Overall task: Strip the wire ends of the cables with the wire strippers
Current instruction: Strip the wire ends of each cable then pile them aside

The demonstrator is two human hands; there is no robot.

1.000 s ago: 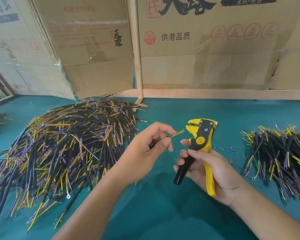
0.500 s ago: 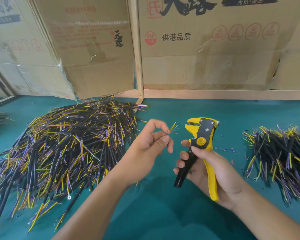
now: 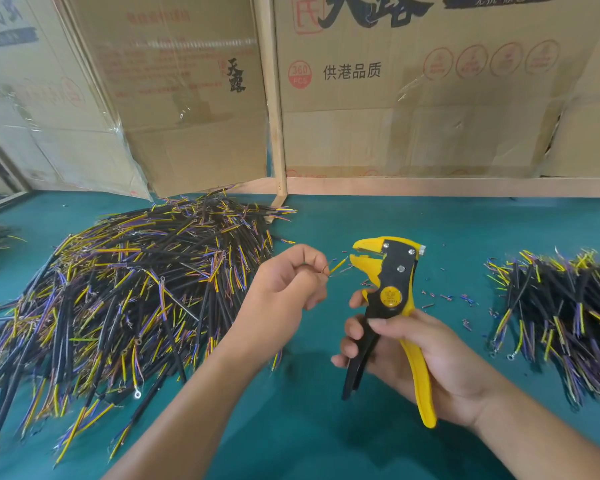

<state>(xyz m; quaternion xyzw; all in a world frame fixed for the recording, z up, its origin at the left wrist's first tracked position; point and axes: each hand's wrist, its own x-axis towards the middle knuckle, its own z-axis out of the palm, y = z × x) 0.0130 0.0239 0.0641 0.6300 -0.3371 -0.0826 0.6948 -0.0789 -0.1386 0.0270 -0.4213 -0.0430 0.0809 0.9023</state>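
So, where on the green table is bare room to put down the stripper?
Bare green mat lies between the large left heap of black cables and the smaller right heap, behind the yellow-and-black wire stripper. Insulation scraps litter its right part. The near edge between the forearms is also bare.

cardboard boxes point(image 3: 430, 98) behind | wooden frame point(image 3: 274, 133) | teal mat point(image 3: 326, 445)

A teal worktop point(image 3: 326, 445) carries a big cable pile point(image 3: 118, 289) on the left and a smaller pile point(image 3: 565, 313) at the right edge. Snipped insulation bits point(image 3: 447, 299) lie scattered between them. Cardboard boxes point(image 3: 430, 98) stand along the far edge.
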